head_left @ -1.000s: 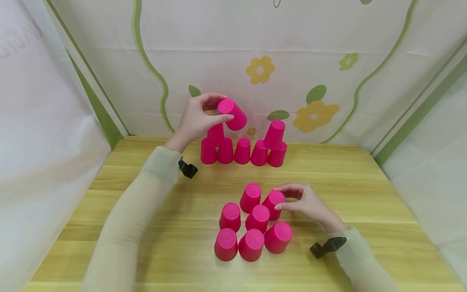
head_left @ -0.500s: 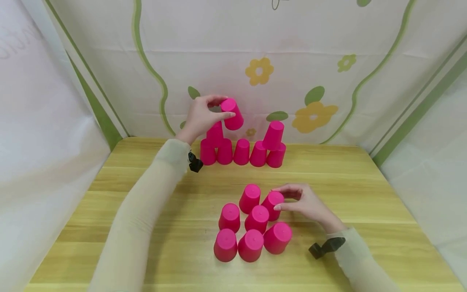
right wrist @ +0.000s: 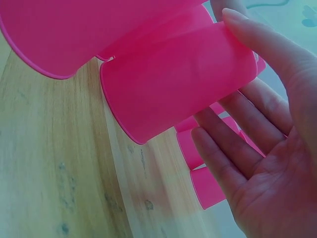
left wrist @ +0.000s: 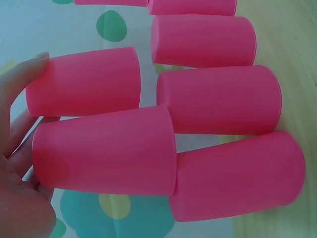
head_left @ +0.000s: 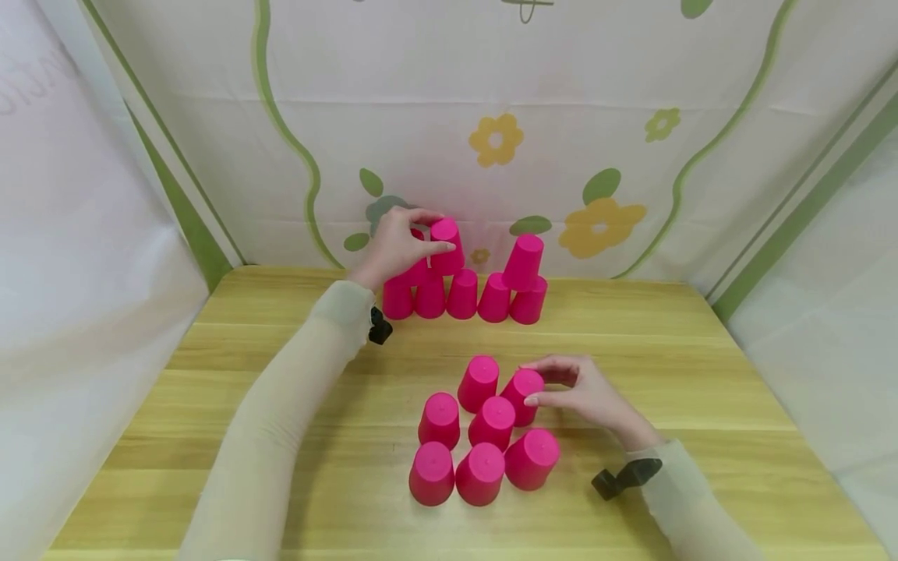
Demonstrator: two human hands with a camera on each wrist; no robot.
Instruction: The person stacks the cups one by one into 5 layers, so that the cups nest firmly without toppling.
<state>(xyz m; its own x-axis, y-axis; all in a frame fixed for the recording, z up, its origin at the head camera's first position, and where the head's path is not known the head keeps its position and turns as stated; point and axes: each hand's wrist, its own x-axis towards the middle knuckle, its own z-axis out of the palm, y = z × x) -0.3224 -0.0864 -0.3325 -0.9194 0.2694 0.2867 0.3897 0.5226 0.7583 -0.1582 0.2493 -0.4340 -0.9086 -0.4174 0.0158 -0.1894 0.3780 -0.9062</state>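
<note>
My left hand (head_left: 394, 248) pinches an upside-down pink cup (head_left: 449, 251) by its upper end. In the left wrist view a small gap shows between that held cup (left wrist: 94, 84) and the bottom-row cups (left wrist: 210, 42) under it. Beside it, partly behind the hand, a second-row cup (left wrist: 106, 151) sits across two bottom cups. My right hand (head_left: 588, 392) holds an upside-down pink cup (head_left: 523, 396) of the near group between thumb and fingers; in the right wrist view this cup (right wrist: 173, 79) is beside other cups.
Along the table's (head_left: 631, 343) back stands a row of upside-down cups, with another cup (head_left: 524, 263) atop its right pair. Several more upside-down cups (head_left: 433, 475) stand close together nearer the front. A flowered curtain (head_left: 491, 70) hangs behind the table.
My left hand has lowered the pinched cup from above the row to just over the bottom cups, and the cup is less tilted. The right hand keeps its place on its cup.
</note>
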